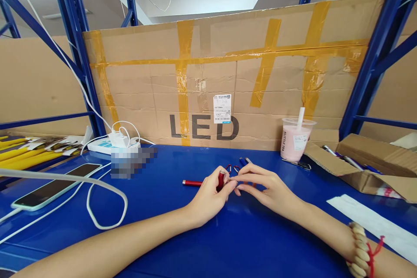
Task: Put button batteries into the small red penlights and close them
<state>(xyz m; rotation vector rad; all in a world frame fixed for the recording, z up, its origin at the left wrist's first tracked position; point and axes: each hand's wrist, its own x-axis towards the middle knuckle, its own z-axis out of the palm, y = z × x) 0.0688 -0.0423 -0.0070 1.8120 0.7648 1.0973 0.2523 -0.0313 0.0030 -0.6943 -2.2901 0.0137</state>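
Note:
My left hand (207, 195) is closed round a short, shiny red cylinder (220, 180), whose rounded top shows between the fingers. Its exact kind is unclear. My right hand (262, 186) reaches in from the right with fingers bent and apart, the fingertips close to those of my left. Nothing can be made out in them. Just behind my left hand lies a red metal tube with a silver end (192, 183), partly hidden by that hand. Beyond the fingertips are a small red carabiner clip (236, 168) and blue tubes with metallic ends (243, 162).
A cup of pink drink (295, 143) stands at the back right, beside an open cardboard box (358, 167) holding pens. White paper (374, 226) lies at the right. Leftward are a phone (58, 186), a looped white cable (126, 208) and a power strip (97, 145). Cardboard (208, 78) walls the back.

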